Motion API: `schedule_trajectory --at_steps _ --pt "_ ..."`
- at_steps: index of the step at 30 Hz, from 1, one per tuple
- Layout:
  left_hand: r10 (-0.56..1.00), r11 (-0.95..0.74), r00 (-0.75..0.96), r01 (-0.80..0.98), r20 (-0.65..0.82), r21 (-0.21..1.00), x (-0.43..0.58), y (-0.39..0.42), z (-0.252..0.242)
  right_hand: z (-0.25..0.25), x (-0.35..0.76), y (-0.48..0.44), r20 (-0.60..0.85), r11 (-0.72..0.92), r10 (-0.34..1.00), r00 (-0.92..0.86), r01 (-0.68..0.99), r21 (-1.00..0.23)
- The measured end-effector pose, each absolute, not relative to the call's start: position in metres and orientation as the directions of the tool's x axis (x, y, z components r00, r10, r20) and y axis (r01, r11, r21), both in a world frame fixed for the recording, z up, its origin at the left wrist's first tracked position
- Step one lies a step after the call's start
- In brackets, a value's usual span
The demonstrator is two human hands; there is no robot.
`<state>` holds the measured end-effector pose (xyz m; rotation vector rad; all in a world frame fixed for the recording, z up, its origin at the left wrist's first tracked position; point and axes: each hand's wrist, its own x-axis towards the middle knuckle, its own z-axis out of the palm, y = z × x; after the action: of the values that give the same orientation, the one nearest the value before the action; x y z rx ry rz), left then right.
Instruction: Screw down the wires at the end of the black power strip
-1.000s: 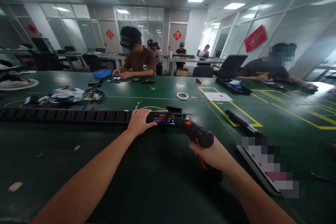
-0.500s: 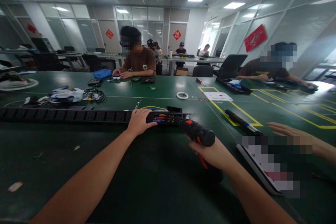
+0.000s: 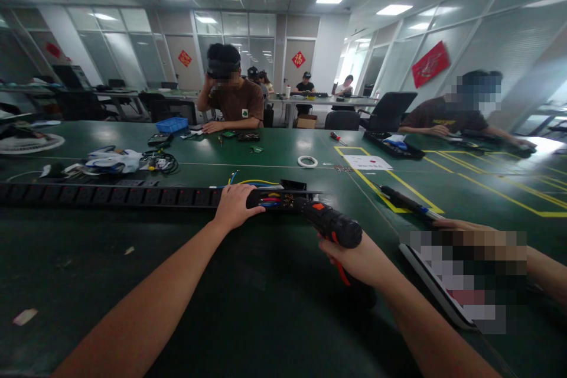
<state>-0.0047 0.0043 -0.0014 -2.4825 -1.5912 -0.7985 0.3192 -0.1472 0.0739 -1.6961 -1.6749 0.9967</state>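
Note:
A long black power strip (image 3: 133, 195) with a row of sockets lies across the table in front of me. My left hand (image 3: 234, 208) is closed over the strip near its right end, thumb toward me. Beside that thumb, the strip's end is exposed, with red, blue and yellow wires (image 3: 269, 201) inside. My right hand (image 3: 357, 257) is wrapped round the handle of a black and orange cordless drill (image 3: 334, 224). The drill's nose points left at the wired end of the strip; its tip is hard to make out there. More yellow and blue wires curve behind the strip.
Another person's hand (image 3: 469, 229) at the right touches a dark pen-shaped tool (image 3: 405, 201). Near it lies a white-edged flat object (image 3: 436, 283), partly blurred. A tape roll (image 3: 307, 162), a paper sheet (image 3: 367, 162) and bundled cables (image 3: 159, 160) lie beyond the strip. Co-workers sit opposite.
The other person's hand at the right has moved left onto the pen-shaped tool. A co-worker opposite has raised one hand to the head. My hands, strip and drill look nearly still.

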Motion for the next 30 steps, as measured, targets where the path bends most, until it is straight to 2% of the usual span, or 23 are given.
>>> schedule_trajectory --at_steps 30 --pt "0.816 -0.456 0.318 0.867 0.482 0.201 -0.0054 0.007 -0.0057 0.0729 0.319 -0.1467 -0.148 -0.101 0.988 -0.032 0.589 -0.802"
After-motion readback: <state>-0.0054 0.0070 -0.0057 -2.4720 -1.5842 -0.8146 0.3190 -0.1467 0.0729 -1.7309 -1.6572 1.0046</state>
